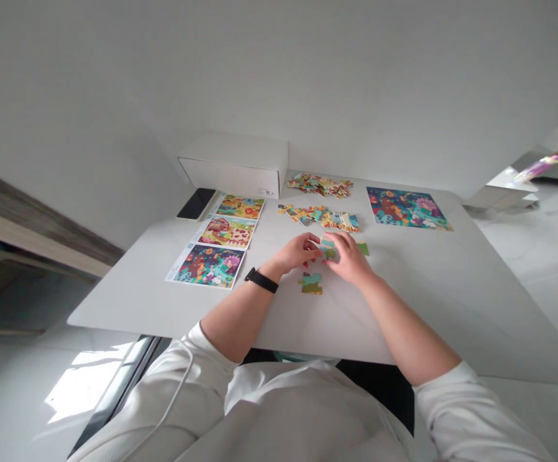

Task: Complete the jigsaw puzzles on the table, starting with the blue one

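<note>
Over the middle of the table, my right hand has its thumb and fingers closed around a light blue and green jigsaw puzzle piece. Close on its left side is my left hand, fingers curled together, the tips near that piece; what they pinch is mostly hidden. A joined bit of puzzle, blue above and green below, lies on the table just under my hands. Another green puzzle piece shows beyond my right hand's fingers.
Behind my hands lie a row of loose puzzle pieces and a farther pile. A finished-looking puzzle picture is at right. Three picture cards, a dark phone and a white box stand left.
</note>
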Demonstrator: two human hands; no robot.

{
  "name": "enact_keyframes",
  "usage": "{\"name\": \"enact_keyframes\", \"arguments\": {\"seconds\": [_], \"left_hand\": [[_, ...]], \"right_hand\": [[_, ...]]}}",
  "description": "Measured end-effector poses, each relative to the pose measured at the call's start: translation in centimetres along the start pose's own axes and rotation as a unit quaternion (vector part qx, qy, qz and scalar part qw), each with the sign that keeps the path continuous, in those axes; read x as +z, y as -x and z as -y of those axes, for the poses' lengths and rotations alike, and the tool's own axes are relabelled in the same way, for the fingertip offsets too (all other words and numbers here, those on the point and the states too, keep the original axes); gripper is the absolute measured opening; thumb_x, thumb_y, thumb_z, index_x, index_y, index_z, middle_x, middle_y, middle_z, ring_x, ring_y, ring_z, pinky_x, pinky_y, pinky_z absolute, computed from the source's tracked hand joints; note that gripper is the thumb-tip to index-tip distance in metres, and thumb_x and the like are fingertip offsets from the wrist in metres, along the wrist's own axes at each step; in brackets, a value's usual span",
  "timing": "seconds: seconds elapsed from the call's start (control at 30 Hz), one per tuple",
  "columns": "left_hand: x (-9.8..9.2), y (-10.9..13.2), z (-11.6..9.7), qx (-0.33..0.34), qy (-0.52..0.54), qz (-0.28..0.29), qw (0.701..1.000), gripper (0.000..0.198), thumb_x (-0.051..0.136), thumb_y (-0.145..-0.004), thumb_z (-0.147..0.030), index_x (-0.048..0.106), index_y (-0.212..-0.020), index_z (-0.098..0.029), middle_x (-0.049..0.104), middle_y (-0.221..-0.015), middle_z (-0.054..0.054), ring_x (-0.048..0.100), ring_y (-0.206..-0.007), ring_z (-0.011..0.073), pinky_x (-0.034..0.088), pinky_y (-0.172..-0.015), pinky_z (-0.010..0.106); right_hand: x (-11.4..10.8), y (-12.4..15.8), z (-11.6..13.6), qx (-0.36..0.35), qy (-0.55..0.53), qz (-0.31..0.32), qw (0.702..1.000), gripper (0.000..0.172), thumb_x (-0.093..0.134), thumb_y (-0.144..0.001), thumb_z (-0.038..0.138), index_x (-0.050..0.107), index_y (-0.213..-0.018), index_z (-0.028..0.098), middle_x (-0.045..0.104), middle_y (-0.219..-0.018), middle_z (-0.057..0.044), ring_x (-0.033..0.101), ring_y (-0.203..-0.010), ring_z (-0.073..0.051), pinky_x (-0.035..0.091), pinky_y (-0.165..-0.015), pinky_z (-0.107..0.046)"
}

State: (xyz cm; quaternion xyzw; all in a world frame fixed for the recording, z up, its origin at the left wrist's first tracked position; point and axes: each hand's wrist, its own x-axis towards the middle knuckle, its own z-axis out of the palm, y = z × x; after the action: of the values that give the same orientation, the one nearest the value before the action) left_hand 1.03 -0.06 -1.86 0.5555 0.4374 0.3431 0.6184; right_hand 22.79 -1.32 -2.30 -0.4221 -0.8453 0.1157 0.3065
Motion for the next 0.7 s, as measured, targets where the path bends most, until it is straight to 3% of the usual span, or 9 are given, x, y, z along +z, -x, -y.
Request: {"name": "enact_keyframes", "arguments": {"seconds": [0.07, 0.13, 0.2, 0.3, 0.37, 0.47, 0.7], "left_hand": [[-0.3, -0.2, 0.2, 0.002, 0.005, -0.016, 1.0, 0.04, 0.088, -0.08, -0.026, 0.061, -0.108, -0.018, 0.067, -0.073, -0.004, 0.06, -0.058, 0.0091, 0.045, -0.052, 0.019], [-0.7, -0.2, 0.2, 0.012, 0.018, -0.032, 0.999, 0.039, 0.087, -0.08, -0.026, 0.061, -0.109, -0.018, 0.065, -0.071, -0.005, 0.059, -0.057, 0.0089, 0.044, -0.052, 0.019], [-0.8, -0.2, 0.1, 0.024, 0.029, -0.048, 0.998, 0.041, 0.087, -0.079, -0.027, 0.061, -0.109, -0.019, 0.065, -0.072, -0.005, 0.06, -0.059, 0.0092, 0.044, -0.052, 0.019], [-0.8, -0.3, 0.0, 0.03, 0.034, -0.058, 0.997, 0.043, 0.088, -0.078, -0.028, 0.06, -0.11, -0.019, 0.065, -0.072, -0.005, 0.061, -0.06, 0.0096, 0.044, -0.051, 0.018], [-0.6, -0.4, 0.0, 0.032, 0.035, -0.055, 0.997, 0.044, 0.088, -0.078, -0.028, 0.059, -0.111, -0.019, 0.064, -0.071, -0.005, 0.06, -0.059, 0.0097, 0.044, -0.05, 0.019], [-0.3, -0.5, 0.1, 0.035, 0.034, -0.051, 0.997, 0.044, 0.089, -0.079, -0.028, 0.06, -0.111, -0.019, 0.063, -0.07, -0.006, 0.058, -0.057, 0.0091, 0.044, -0.049, 0.019], [-0.1, -0.6, 0.4, 0.051, 0.034, -0.056, 0.997, 0.041, 0.089, -0.08, -0.028, 0.062, -0.11, -0.018, 0.062, -0.068, -0.006, 0.058, -0.056, 0.0084, 0.044, -0.047, 0.017]], "right_hand": [[0.2, -0.2, -0.4, 0.014, -0.045, -0.015, 0.999, 0.081, 0.079, -0.084, 0.022, 0.048, -0.157, 0.03, 0.056, -0.15, -0.016, 0.053, -0.145, -0.036, 0.052, -0.116, -0.057], [0.5, -0.3, -1.1, 0.08, -0.118, -0.036, 0.989, 0.081, 0.081, -0.083, 0.035, 0.048, -0.157, 0.028, 0.057, -0.151, -0.017, 0.06, -0.136, -0.035, 0.06, -0.102, -0.052], [0.7, -0.4, -1.9, 0.183, -0.202, -0.042, 0.961, 0.07, 0.078, -0.085, 0.05, 0.055, -0.147, 0.026, 0.067, -0.137, -0.015, 0.07, -0.115, -0.03, 0.064, -0.086, -0.044], [0.7, -0.3, -2.5, 0.287, -0.301, -0.012, 0.91, 0.048, 0.068, -0.088, 0.064, 0.068, -0.115, 0.024, 0.077, -0.103, -0.008, 0.072, -0.087, -0.023, 0.058, -0.069, -0.033], [0.5, -0.3, -2.4, 0.304, -0.335, 0.007, 0.892, 0.044, 0.068, -0.087, 0.067, 0.069, -0.098, 0.023, 0.077, -0.091, -0.005, 0.069, -0.078, -0.02, 0.053, -0.063, -0.028], [0.2, -0.3, -1.9, 0.309, -0.348, 0.012, 0.885, 0.042, 0.072, -0.084, 0.064, 0.069, -0.088, 0.023, 0.076, -0.083, -0.004, 0.064, -0.07, -0.017, 0.046, -0.059, -0.025], [0.2, -0.4, -1.7, 0.278, -0.305, -0.002, 0.911, 0.038, 0.07, -0.086, 0.061, 0.069, -0.082, 0.023, 0.076, -0.078, -0.002, 0.062, -0.068, -0.017, 0.044, -0.06, -0.026]]}}
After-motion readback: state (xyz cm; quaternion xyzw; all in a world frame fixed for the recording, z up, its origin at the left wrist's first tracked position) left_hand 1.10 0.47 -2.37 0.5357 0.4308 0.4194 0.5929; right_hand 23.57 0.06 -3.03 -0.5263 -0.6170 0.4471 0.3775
